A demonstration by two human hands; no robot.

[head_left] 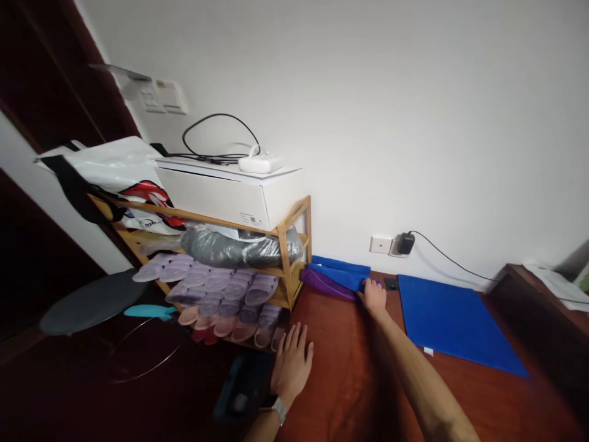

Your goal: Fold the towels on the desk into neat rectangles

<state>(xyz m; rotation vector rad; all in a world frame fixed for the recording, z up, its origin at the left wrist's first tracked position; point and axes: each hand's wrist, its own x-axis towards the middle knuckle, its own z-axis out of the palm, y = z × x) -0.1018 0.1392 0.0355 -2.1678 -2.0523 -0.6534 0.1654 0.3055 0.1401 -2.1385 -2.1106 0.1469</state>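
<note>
Blue and purple cloths (340, 274) lie on the table (329, 334) by the wall (414, 123), their left end just beside the wooden rack (284, 264). The right hand (373, 298) curls at their right end; whether pinching, I cannot tell. The left hand (293, 363), spread, holds nothing, near slippers (239, 283). Rightward lies a flat blue mat (453, 322), a black adapter (405, 244) behind.

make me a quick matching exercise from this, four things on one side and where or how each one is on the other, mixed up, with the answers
1. right hand
2. left hand
3. flat blue cloth
4. white box

A. on top of the wooden rack
B. fingers extended, watch on its wrist
C. at the end of the folded blue and purple cloths
D. spread on the brown tabletop, below the black plug

Pairs: 1-C, 2-B, 3-D, 4-A
</note>
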